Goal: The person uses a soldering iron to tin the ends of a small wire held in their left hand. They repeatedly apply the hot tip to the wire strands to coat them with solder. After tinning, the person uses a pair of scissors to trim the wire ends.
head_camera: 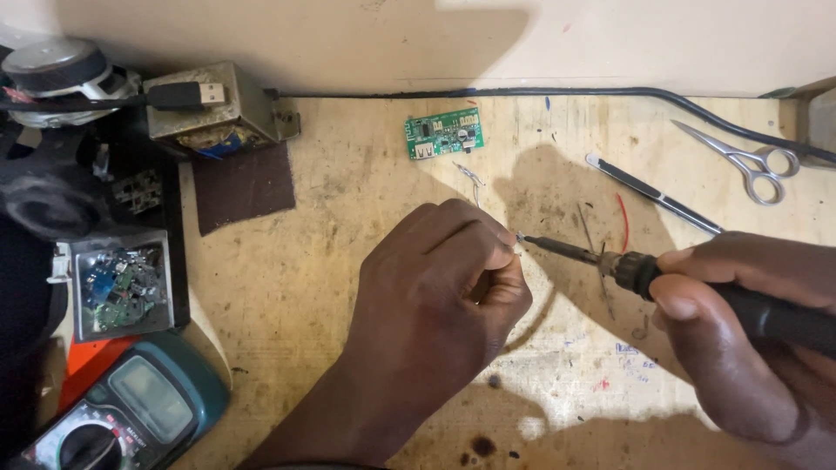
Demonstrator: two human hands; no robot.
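My right hand (740, 326) grips the black handle of a soldering iron (610, 261), whose thin tip points left and meets the fingertips of my left hand (440, 283). My left hand is closed in a pinch over the middle of the wooden bench (305, 270); something small and metallic shows at the pinch, too small to name. A thin strand of solder wire (470, 177) lies just beyond those fingers. A small green circuit board (444, 133) rests farther back on the bench.
Steel scissors (753, 161) and a slim black tool (653, 193) lie at the back right, under a black cable (557, 91). At left are a brown pad (242, 185), a metal box with a plug (205, 109), a tray of parts (120, 283) and a multimeter (131, 413).
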